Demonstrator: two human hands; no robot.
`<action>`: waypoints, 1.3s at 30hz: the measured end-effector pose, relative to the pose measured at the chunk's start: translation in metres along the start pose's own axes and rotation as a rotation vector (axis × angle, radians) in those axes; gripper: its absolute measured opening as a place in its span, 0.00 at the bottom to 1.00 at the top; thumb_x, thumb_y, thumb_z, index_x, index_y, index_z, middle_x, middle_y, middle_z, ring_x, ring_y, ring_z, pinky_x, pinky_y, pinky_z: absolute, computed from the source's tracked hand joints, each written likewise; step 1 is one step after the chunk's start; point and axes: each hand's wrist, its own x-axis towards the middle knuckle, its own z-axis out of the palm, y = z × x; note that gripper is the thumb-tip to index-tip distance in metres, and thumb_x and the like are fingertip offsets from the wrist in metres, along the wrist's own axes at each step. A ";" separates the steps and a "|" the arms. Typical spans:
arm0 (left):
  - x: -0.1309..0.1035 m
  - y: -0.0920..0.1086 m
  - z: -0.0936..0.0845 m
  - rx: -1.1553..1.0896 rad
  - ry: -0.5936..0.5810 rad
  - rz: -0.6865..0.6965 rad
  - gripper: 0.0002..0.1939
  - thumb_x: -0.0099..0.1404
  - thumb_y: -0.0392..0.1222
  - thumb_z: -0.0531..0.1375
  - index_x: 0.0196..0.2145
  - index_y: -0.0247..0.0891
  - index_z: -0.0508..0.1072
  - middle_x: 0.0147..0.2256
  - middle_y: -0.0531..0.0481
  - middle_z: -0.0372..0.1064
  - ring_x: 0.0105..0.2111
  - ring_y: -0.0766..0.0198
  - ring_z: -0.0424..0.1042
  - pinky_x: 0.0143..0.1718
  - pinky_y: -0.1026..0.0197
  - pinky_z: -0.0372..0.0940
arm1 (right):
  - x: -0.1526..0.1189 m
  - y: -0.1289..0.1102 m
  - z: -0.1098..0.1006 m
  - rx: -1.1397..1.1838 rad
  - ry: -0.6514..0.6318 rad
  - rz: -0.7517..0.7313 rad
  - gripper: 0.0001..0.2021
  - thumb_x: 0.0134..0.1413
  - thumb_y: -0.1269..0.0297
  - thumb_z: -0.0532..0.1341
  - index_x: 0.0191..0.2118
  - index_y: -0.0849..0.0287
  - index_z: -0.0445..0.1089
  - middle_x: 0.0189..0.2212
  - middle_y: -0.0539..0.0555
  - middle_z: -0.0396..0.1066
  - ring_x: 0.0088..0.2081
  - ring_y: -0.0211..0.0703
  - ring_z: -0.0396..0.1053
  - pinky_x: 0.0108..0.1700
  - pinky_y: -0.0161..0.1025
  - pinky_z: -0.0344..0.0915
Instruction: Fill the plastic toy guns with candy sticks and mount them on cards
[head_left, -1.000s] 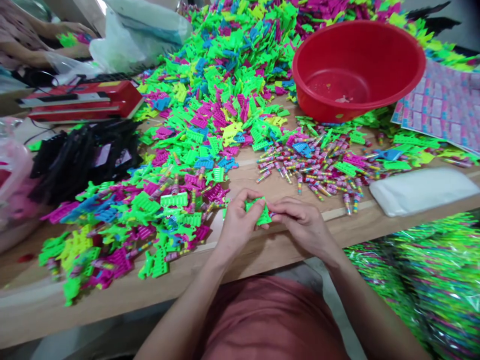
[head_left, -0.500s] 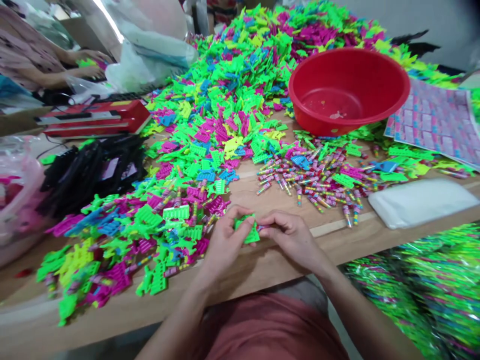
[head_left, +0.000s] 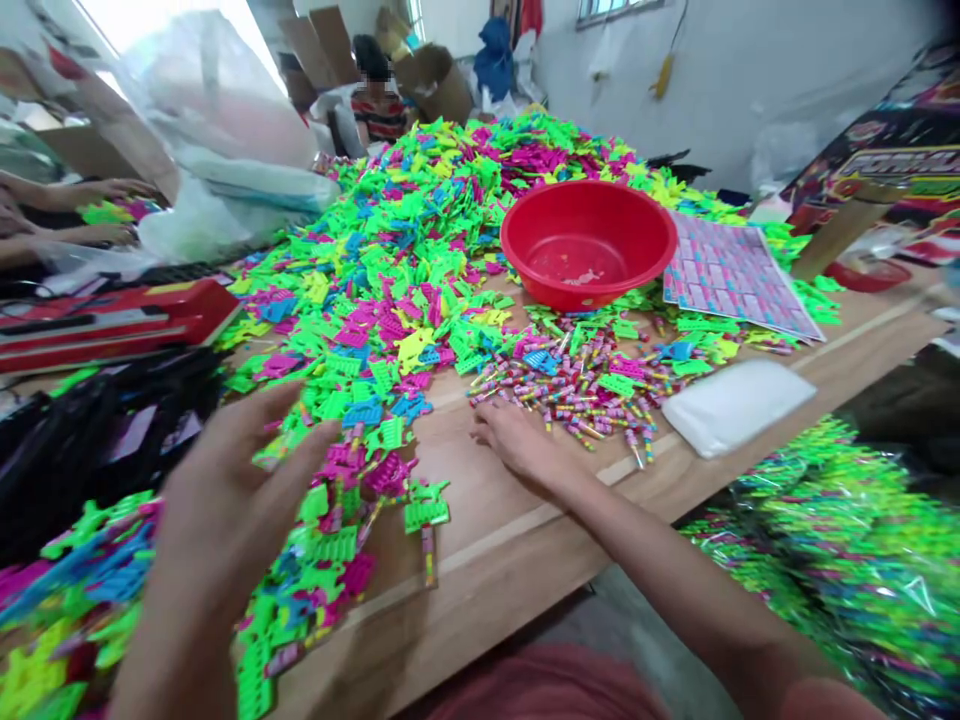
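My left hand [head_left: 232, 490], blurred, hovers over the left part of the heap with thumb and fingers spread apart. Nothing shows between them. Below and around it lie green, pink, blue and yellow plastic toy pieces [head_left: 334, 545]. My right hand [head_left: 514, 435] is low over the bare wood, fingers slightly apart at the left edge of a pile of small candy-like tubes [head_left: 577, 395]; no tube shows in its grasp. Between the hands, a green toy piece [head_left: 426, 508] lies on the table, a small tube [head_left: 428, 556] extending from its lower edge.
A red basin [head_left: 589, 245] stands behind the tubes, with printed sheets [head_left: 735, 275] beside it. A stack of clear plastic bags [head_left: 739, 405] lies at the right table edge. Filled bags [head_left: 840, 560] are below. Black packaging [head_left: 112, 440] lies left; other people sit farther back.
My hands have parted, and the green piece they held is now on the table with a tube. My left hand moved left, my right toward the tubes. The view has tilted up and turned right.
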 end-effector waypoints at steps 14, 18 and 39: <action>0.119 0.032 0.201 0.323 -0.337 0.104 0.13 0.66 0.36 0.59 0.46 0.32 0.79 0.46 0.34 0.78 0.49 0.48 0.76 0.50 0.55 0.67 | -0.030 0.017 0.007 -0.056 0.141 0.094 0.26 0.71 0.68 0.50 0.71 0.62 0.53 0.61 0.67 0.69 0.56 0.56 0.72 0.51 0.47 0.70; 0.118 0.023 0.222 0.358 -0.358 0.108 0.16 0.62 0.40 0.65 0.47 0.32 0.78 0.47 0.33 0.78 0.49 0.46 0.76 0.47 0.57 0.66 | -0.027 0.025 0.022 -0.063 0.205 0.033 0.24 0.70 0.69 0.50 0.68 0.63 0.59 0.63 0.68 0.67 0.56 0.56 0.72 0.53 0.48 0.70; 0.076 0.009 0.223 0.129 -0.300 0.053 0.16 0.69 0.51 0.61 0.45 0.35 0.74 0.39 0.43 0.76 0.39 0.56 0.74 0.41 0.59 0.64 | -0.021 0.047 0.034 0.415 0.455 -0.117 0.15 0.70 0.62 0.57 0.56 0.59 0.73 0.48 0.59 0.76 0.49 0.48 0.73 0.54 0.43 0.68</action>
